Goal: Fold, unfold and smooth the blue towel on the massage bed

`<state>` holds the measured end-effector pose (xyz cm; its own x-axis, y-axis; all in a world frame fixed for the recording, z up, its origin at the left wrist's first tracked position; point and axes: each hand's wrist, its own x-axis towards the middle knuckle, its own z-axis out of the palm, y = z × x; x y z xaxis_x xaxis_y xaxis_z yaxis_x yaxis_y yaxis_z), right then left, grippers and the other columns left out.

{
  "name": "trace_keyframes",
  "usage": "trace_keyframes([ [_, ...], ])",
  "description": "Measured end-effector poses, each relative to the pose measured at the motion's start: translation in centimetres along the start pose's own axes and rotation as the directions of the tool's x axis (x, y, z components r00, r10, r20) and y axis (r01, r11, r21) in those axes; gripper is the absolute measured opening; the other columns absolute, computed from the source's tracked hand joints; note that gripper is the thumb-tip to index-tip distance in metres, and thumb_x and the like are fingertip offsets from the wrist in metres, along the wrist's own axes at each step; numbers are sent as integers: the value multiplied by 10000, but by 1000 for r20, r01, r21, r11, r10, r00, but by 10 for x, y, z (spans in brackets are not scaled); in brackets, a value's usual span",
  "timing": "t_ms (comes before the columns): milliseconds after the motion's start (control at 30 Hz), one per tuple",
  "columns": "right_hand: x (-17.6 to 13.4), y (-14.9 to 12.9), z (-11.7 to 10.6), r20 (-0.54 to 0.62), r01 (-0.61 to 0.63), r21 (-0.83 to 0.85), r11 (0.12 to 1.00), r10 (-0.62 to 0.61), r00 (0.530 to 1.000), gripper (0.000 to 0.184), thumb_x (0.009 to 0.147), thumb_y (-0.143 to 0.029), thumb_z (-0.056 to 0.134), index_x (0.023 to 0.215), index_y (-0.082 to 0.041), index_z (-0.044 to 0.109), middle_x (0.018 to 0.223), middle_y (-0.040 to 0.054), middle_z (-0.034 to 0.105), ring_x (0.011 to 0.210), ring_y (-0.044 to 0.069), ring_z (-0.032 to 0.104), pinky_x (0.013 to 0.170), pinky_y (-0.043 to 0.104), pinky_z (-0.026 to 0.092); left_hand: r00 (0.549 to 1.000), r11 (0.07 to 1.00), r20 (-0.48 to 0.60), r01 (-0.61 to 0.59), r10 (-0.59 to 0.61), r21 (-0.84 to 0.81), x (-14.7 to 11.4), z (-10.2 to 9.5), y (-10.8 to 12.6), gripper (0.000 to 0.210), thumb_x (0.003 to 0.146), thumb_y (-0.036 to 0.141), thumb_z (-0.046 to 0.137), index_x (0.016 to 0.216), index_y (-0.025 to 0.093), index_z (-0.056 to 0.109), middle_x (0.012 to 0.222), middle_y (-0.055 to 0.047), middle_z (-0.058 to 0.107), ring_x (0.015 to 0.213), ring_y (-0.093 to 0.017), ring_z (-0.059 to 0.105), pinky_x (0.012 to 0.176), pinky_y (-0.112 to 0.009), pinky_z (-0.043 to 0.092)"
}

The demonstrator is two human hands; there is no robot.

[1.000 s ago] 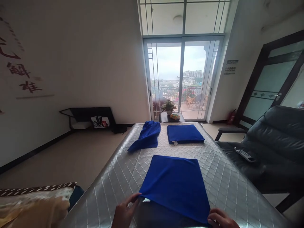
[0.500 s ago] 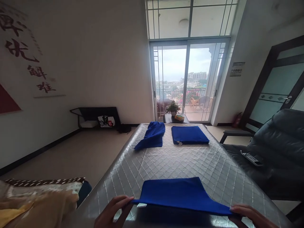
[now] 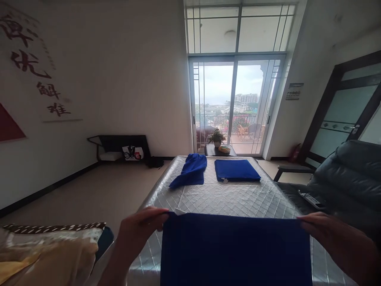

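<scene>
A dark blue cloth (image 3: 236, 250) hangs stretched between my two hands, its top edge nearly level and its lower part running out of the picture. My left hand (image 3: 143, 224) pinches the top left corner, close to a small white tag. At the top right corner, my right hand (image 3: 330, 230) grips the edge between thumb and fingers. Farther off on the quilted silver cover (image 3: 238, 198) lie a crumpled blue cloth (image 3: 192, 171) on the left and a neatly folded blue cloth (image 3: 237, 170) on the right, with a white tag at its front edge.
A dark armchair (image 3: 351, 190) with a remote (image 3: 311, 199) on its seat stands at the right. Cushions and fabric (image 3: 56, 250) lie at lower left. Beyond the covered surface, a small table (image 3: 210, 150) holds a potted plant (image 3: 217, 137) before glass doors.
Both hands have lifted the blue cloth upward. Before, it lay partly spread on the silver cover; now it hangs down from its top edge in front of me.
</scene>
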<state>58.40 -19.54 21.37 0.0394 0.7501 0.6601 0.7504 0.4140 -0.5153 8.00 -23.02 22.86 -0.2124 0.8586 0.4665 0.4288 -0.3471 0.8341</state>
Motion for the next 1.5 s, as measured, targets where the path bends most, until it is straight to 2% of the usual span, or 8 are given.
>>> trace_keyframes([
  [167, 71, -18, 37, 171, -131, 64, 989, 118, 978, 595, 699, -853, 623, 828, -293, 777, 691, 19, 730, 591, 205, 664, 574, 339, 537, 986, 995, 137, 96, -92, -21, 76, 40, -16, 411, 709, 575, 793, 859, 193, 807, 489, 31, 661, 483, -159, 637, 568, -286, 553],
  [333, 107, -15, 45, 136, -241, 234, 942, 213, 968, 612, 675, -809, 691, 885, -239, 755, 584, -5, 644, 564, 178, 621, 544, 310, 503, 996, 978, -61, 50, -64, -204, 103, 57, -2, 527, 673, 608, 814, 957, 167, 758, 669, -12, 751, 649, -216, 741, 669, -337, 612],
  [500, 72, 3, 51, 169, -266, 316, 910, 222, 960, 537, 645, -747, 767, 869, -258, 758, 761, 42, 740, 645, 202, 676, 580, 317, 554, 997, 974, -77, -35, 18, -223, 62, 59, -34, 424, 727, 583, 794, 898, 196, 764, 1022, -57, 759, 886, -214, 734, 852, -349, 608],
  [667, -10, 49, 112, 421, -342, 299, 891, 199, 885, 478, 740, -713, 701, 833, -251, 776, 1030, 79, 784, 870, 263, 742, 752, 360, 606, 935, 945, 208, 311, -287, -96, 0, 94, -128, 588, 716, 734, 689, 732, 156, 795, 939, -100, 728, 843, -259, 720, 764, -372, 614],
  [800, -59, 77, 150, 498, -370, 239, 898, 214, 840, 470, 769, -709, 658, 823, -259, 784, 984, 70, 790, 891, 280, 745, 837, 392, 596, 875, 905, 233, 416, -425, 88, -33, 115, -171, 605, 648, 741, 707, 755, 155, 814, 937, -104, 748, 826, -270, 737, 817, -369, 585],
  [1033, -79, 86, 146, 515, -341, 204, 918, 196, 834, 377, 849, -585, 609, 899, -263, 798, 1124, 83, 766, 915, 256, 746, 865, 371, 596, 873, 898, 213, 431, -439, 86, -44, 113, -174, 544, 631, 692, 733, 804, 183, 817, 956, -85, 765, 849, -256, 740, 845, -350, 580],
  [1267, -97, 94, 147, 469, -182, 104, 978, 113, 876, 385, 923, -564, 519, 918, -290, 790, 1078, 78, 778, 960, 261, 749, 847, 371, 610, 895, 904, 140, 408, -424, 130, -52, 113, -175, 554, 652, 709, 706, 806, 190, 822, 955, -86, 735, 828, -250, 739, 813, -347, 584],
  [1500, -111, 86, 137, 525, -32, 20, 999, 16, 851, 325, 990, -368, 458, 1047, -311, 772, 1186, 42, 747, 1056, 220, 716, 921, 340, 579, 905, 899, 91, 392, -415, 197, -68, 106, -177, 556, 672, 740, 680, 800, 218, 822, 952, -78, 731, 814, -247, 741, 796, -339, 585],
])
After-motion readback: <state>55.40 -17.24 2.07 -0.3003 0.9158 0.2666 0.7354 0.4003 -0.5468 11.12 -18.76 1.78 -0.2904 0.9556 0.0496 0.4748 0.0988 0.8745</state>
